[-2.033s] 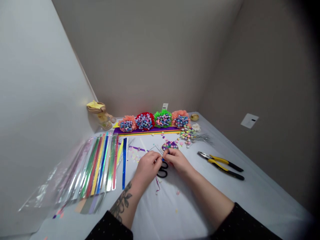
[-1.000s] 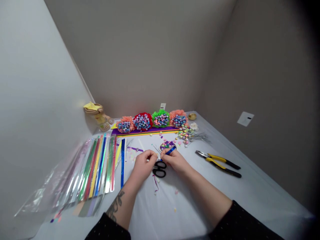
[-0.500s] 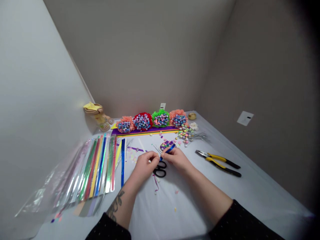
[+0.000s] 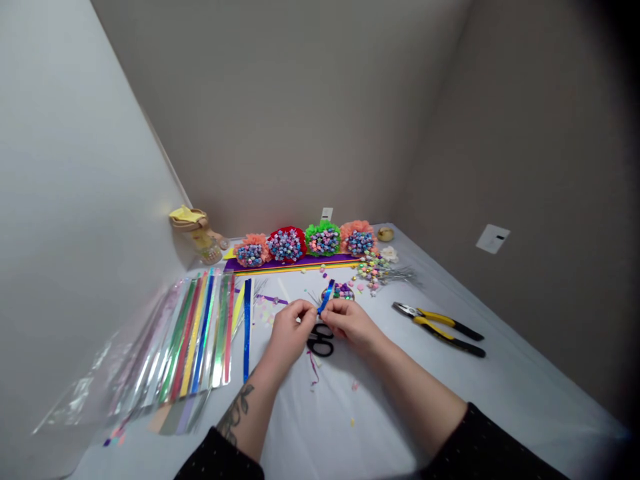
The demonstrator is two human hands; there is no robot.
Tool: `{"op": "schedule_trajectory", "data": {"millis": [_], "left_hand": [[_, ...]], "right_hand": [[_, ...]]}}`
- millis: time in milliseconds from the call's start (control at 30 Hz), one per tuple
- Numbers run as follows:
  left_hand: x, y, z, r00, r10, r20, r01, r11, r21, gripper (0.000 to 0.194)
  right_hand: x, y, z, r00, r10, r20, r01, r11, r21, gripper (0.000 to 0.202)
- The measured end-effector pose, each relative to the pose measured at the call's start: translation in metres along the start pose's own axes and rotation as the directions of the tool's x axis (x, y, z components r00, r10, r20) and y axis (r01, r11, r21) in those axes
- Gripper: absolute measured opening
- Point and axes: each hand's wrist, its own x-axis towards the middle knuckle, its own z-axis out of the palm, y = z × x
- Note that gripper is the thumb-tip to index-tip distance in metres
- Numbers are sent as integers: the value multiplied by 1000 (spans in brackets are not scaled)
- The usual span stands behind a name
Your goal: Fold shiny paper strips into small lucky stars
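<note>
A shiny blue paper strip (image 4: 326, 296) is pinched between my two hands at the middle of the table, its upper part curving up above the fingers. My left hand (image 4: 294, 327) has thumb and forefinger closed at the strip's lower end. Touching the same strip from the other side, my right hand (image 4: 350, 323) grips it with its fingertips. Black-handled scissors (image 4: 321, 341) lie just below the hands, their blades hidden. Behind the right hand is a small bowl of colored folded paper stars (image 4: 345, 291), partly covered.
Colored strips in clear sleeves (image 4: 187, 340) lie left, beside a loose blue strip (image 4: 247, 327). Yellow-and-black pliers (image 4: 440, 327) rest at right. Bead-like star bouquets (image 4: 287, 244) line the back. Loose stars (image 4: 373, 268) and wires (image 4: 403, 274) lie back right; a glass jar (image 4: 210, 252) stands back left.
The strip's free part has swung from leaning right over my right hand to standing more upright between the hands. My right fingers have shifted slightly, drawing close to the left fingertips.
</note>
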Motion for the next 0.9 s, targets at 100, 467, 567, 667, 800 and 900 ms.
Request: {"op": "schedule_trajectory", "data": {"millis": [100,467,567,667,800,900], "left_hand": [[0,-2,1,1000,-5,17,5,1000,-29,15],[1,0,1,997,-63,49,63,998,-3,14],[2,-2,1,996,-66,65,68,997,-27,13],[2,-4,1,996,-64,60,69,993,-91,13],[1,-4,3,995,-83,54,89,987,-133,12],[1,-4,3,993,-105,58,112,985,-129,11]], "right_hand": [[1,1,2,999,-10,-40,8,999,-42,20],[2,5,-3,990,-139,-12,131,955,-267,13],[1,4,-2,989,-146,1,140,946,-292,12],[1,2,-1,987,-160,14,156,941,-299,13],[0,1,1,979,-201,-31,173,905,-388,13],[-1,3,2,973,-224,-48,182,885,-428,10]]}}
